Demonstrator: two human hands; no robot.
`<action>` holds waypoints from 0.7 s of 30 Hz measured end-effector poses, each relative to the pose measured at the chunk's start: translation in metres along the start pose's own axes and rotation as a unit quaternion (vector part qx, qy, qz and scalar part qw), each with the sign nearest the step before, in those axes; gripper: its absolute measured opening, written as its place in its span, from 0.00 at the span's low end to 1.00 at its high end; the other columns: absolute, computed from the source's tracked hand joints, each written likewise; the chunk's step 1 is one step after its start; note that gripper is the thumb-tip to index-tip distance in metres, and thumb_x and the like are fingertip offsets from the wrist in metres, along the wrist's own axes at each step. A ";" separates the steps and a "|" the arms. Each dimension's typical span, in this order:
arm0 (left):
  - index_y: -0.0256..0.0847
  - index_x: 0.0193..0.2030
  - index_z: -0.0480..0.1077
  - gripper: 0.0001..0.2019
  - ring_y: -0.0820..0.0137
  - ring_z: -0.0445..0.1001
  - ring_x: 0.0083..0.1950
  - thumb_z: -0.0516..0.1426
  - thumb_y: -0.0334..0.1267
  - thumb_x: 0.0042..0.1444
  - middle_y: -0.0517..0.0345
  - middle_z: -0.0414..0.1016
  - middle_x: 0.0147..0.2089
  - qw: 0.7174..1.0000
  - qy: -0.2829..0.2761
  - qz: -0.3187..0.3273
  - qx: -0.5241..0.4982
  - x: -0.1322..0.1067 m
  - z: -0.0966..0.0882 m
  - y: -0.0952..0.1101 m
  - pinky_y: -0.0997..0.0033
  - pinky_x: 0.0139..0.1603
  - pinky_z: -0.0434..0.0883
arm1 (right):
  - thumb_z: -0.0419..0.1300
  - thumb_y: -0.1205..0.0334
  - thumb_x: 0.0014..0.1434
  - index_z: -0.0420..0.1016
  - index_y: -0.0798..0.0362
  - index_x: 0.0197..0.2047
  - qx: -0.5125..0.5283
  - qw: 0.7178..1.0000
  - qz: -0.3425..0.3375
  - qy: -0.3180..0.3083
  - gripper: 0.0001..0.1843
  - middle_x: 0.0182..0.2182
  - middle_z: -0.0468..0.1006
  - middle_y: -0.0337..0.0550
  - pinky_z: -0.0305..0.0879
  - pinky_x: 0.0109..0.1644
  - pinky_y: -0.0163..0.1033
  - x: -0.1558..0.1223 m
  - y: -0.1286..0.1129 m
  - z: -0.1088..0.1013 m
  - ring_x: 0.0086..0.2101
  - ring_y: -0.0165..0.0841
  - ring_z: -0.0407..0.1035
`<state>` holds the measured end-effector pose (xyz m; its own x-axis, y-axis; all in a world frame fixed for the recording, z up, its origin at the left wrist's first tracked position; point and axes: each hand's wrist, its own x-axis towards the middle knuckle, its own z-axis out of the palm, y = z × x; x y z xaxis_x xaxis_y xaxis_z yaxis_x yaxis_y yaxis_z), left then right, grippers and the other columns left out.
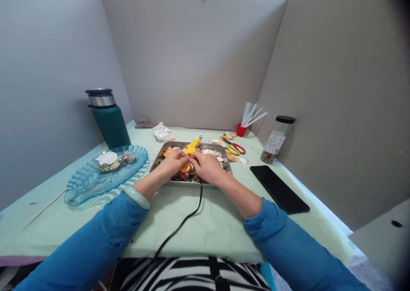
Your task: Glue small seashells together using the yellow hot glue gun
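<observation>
Both my hands meet over a metal tray (166, 148) full of shells and small coloured pieces. My left hand (169, 164) is closed in a pinch on something small that I cannot make out. My right hand (208, 167) is curled round the handle of a yellow glue gun (191, 147), whose nozzle points away from me. The gun's black cord (184, 220) runs from under my hands toward my lap.
A blue glass shell-shaped dish (83, 184) with shells lies at the left, with a green flask (110, 122) behind it. Scissors (235, 147), a red cup of white sticks (241, 129), a jar (275, 139) and a black phone (278, 188) sit at the right. Grey partitions enclose the desk.
</observation>
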<state>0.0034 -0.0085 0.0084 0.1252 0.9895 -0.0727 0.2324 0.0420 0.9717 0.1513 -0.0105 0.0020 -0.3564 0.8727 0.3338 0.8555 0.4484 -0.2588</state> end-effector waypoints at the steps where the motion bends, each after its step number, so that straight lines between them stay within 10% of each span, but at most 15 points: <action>1: 0.38 0.35 0.64 0.03 0.73 0.70 0.16 0.54 0.32 0.61 0.62 0.72 0.21 1.000 0.000 -0.001 0.001 0.000 0.000 0.000 0.76 0.17 0.69 | 0.48 0.56 0.69 0.75 0.52 0.44 -0.002 1.000 0.000 0.001 0.16 0.36 0.81 0.45 0.53 0.35 0.35 0.000 0.000 0.000 0.37 0.35 0.73; 21: 0.39 0.36 0.63 0.04 0.74 0.69 0.16 0.56 0.34 0.61 0.62 0.72 0.21 1.000 0.009 0.007 -0.026 0.001 -0.003 0.000 0.77 0.18 0.68 | 0.48 0.56 0.69 0.73 0.52 0.47 0.002 1.000 0.000 -0.013 0.15 0.39 0.81 0.47 0.55 0.37 0.35 -0.002 -0.002 -0.001 0.40 0.37 0.73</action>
<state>0.0007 -0.0073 0.0089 0.1097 0.9924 -0.0549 0.1797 0.0345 0.9831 0.1511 -0.0130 0.0032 -0.3658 0.8777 0.3095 0.8542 0.4486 -0.2627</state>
